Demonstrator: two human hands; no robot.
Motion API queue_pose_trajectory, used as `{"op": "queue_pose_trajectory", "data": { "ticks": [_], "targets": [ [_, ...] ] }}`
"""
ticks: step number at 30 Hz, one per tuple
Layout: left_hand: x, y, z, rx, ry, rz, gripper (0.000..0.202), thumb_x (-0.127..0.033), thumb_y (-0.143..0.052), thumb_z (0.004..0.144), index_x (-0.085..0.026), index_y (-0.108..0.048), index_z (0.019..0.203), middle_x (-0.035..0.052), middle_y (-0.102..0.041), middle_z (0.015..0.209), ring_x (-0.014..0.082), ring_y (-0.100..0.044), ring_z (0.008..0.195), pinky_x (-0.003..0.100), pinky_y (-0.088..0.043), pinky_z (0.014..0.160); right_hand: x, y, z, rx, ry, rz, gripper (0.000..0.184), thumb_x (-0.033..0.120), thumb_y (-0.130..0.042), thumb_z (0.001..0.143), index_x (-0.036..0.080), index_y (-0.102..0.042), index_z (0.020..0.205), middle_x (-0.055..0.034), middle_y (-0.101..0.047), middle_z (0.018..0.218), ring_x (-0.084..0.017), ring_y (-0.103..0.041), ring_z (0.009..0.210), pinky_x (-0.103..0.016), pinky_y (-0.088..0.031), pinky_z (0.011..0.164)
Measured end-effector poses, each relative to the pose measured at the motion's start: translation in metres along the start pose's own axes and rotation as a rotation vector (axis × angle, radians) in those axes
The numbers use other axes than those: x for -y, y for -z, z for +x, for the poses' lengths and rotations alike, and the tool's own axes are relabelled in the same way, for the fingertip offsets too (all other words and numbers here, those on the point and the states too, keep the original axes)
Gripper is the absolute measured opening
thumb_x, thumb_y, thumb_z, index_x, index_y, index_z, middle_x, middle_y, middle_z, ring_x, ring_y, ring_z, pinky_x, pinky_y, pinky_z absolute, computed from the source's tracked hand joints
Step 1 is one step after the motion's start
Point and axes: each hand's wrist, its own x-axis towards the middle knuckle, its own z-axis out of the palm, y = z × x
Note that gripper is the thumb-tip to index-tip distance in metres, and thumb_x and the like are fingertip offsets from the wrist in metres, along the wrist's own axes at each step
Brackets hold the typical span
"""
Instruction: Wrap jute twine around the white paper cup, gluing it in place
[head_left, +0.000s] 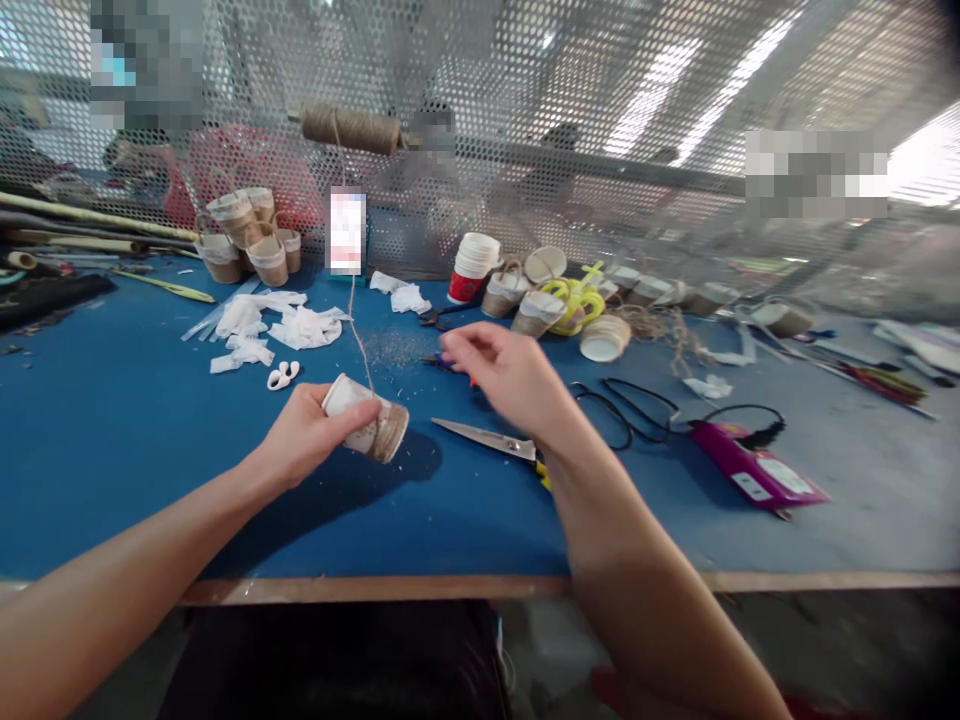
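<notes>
My left hand [304, 430] is closed around a white paper cup [349, 405], tilted on its side above the blue table. Brown twine [390, 432] is wound round the cup's right end. From there a strand runs up toward the twine spool [351, 130] on the mesh. My right hand [491, 360] hovers to the right of the cup with loosely bent fingers, and no held thing shows in it. Just under it lies a small dark tool with a red part [474, 381], mostly hidden. Scissors [487, 437] with yellow handles lie below, partly behind my right forearm.
Twine-covered little buckets [247, 235] are piled at the back left, near white scraps [307, 326]. Stacked cups [475, 265], more buckets [536, 313] and yellow cord [574, 303] stand behind my right hand. A purple box [757, 468] with a black cable lies right. Perforated mesh [495, 60] rises behind.
</notes>
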Motion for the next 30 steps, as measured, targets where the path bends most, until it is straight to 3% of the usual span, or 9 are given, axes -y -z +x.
{"op": "queue_pose_trajectory", "data": {
  "ticks": [2, 4, 7, 14, 17, 19, 23, 27, 30],
  "targets": [
    [0.001, 0.001, -0.001, -0.012, -0.026, 0.030, 0.022, -0.033, -0.066, 0.063, -0.011, -0.065, 0.066, 0.0003, -0.059, 0.056, 0.0093, -0.051, 0.051, 0.021, -0.043, 0.050, -0.014, 0.016, 0.009, -0.083, -0.130, -0.302, 0.029, 0.038, -0.048, 0.081, 0.014, -0.062, 0.088, -0.0079, -0.066, 0.080, -0.019, -0.060, 0.074, -0.030, -0.044, 0.067],
    [0.000, 0.002, -0.002, -0.025, -0.075, 0.097, 0.023, -0.034, -0.065, 0.065, -0.011, -0.064, 0.064, -0.0007, -0.056, 0.054, 0.0088, -0.048, 0.050, 0.020, -0.041, 0.049, -0.031, 0.025, 0.017, 0.055, -0.299, -0.575, 0.023, 0.033, -0.049, 0.079, 0.014, -0.062, 0.083, -0.0097, -0.066, 0.081, -0.021, -0.059, 0.076, -0.030, -0.041, 0.066],
    [-0.004, 0.002, -0.004, -0.066, -0.152, 0.211, 0.023, -0.034, -0.062, 0.066, -0.012, -0.061, 0.059, -0.0028, -0.048, 0.050, 0.0079, -0.041, 0.048, 0.020, -0.035, 0.045, -0.054, 0.023, 0.024, 0.192, -0.420, -0.592, 0.011, 0.022, -0.061, 0.067, 0.014, -0.060, 0.060, -0.0091, -0.063, 0.062, -0.022, -0.059, 0.065, -0.028, -0.037, 0.056],
    [-0.010, -0.001, -0.009, -0.119, -0.290, 0.337, 0.028, -0.033, -0.057, 0.067, -0.014, -0.051, 0.049, -0.0044, -0.035, 0.046, 0.0069, -0.030, 0.045, 0.020, -0.027, 0.040, -0.067, 0.012, 0.024, 0.164, -0.521, -0.358, 0.012, 0.011, -0.061, 0.060, 0.015, -0.053, 0.051, -0.0024, -0.053, 0.045, -0.016, -0.053, 0.050, -0.024, -0.034, 0.045],
    [-0.008, -0.001, -0.010, -0.139, -0.338, 0.350, 0.029, -0.032, -0.057, 0.068, -0.015, -0.047, 0.046, -0.0045, -0.034, 0.045, 0.0067, -0.029, 0.043, 0.020, -0.025, 0.038, -0.054, 0.019, 0.020, 0.088, -0.491, -0.196, 0.003, 0.015, -0.058, 0.066, 0.014, -0.055, 0.066, -0.0016, -0.057, 0.054, -0.011, -0.053, 0.049, -0.021, -0.038, 0.046],
    [-0.007, 0.000, -0.011, -0.142, -0.371, 0.361, 0.030, -0.032, -0.057, 0.068, -0.015, -0.047, 0.046, -0.0042, -0.034, 0.045, 0.0072, -0.030, 0.043, 0.020, -0.027, 0.038, -0.040, 0.023, 0.016, 0.033, -0.453, -0.040, 0.008, 0.021, -0.056, 0.072, 0.015, -0.055, 0.077, -0.0018, -0.060, 0.064, -0.009, -0.054, 0.053, -0.019, -0.042, 0.050],
    [-0.005, 0.002, -0.013, -0.112, -0.462, 0.395, 0.027, -0.028, -0.056, 0.071, -0.016, -0.049, 0.048, -0.0030, -0.041, 0.047, 0.0083, -0.035, 0.045, 0.020, -0.032, 0.040, -0.008, 0.025, 0.000, 0.081, -0.374, 0.432, 0.018, 0.030, -0.062, 0.069, 0.014, -0.055, 0.068, -0.0012, -0.058, 0.057, -0.007, -0.050, 0.043, -0.019, -0.041, 0.043],
    [-0.005, 0.002, -0.011, -0.094, -0.510, 0.407, 0.020, -0.026, -0.056, 0.072, -0.015, -0.056, 0.055, -0.0020, -0.049, 0.050, 0.0084, -0.039, 0.045, 0.020, -0.034, 0.041, 0.009, 0.017, -0.018, 0.150, -0.243, 0.497, 0.021, 0.033, -0.062, 0.071, 0.012, -0.059, 0.075, -0.0012, -0.060, 0.059, -0.006, -0.049, 0.041, -0.019, -0.038, 0.037],
    [-0.006, 0.002, -0.008, -0.110, -0.458, 0.402, 0.024, -0.028, -0.056, 0.071, -0.015, -0.055, 0.051, -0.0029, -0.046, 0.046, 0.0081, -0.036, 0.042, 0.020, -0.033, 0.039, 0.011, 0.011, -0.028, 0.152, -0.223, 0.451, 0.022, 0.034, -0.064, 0.070, 0.014, -0.057, 0.078, 0.0018, -0.057, 0.054, -0.007, -0.048, 0.041, -0.019, -0.039, 0.036]
  ]
}}
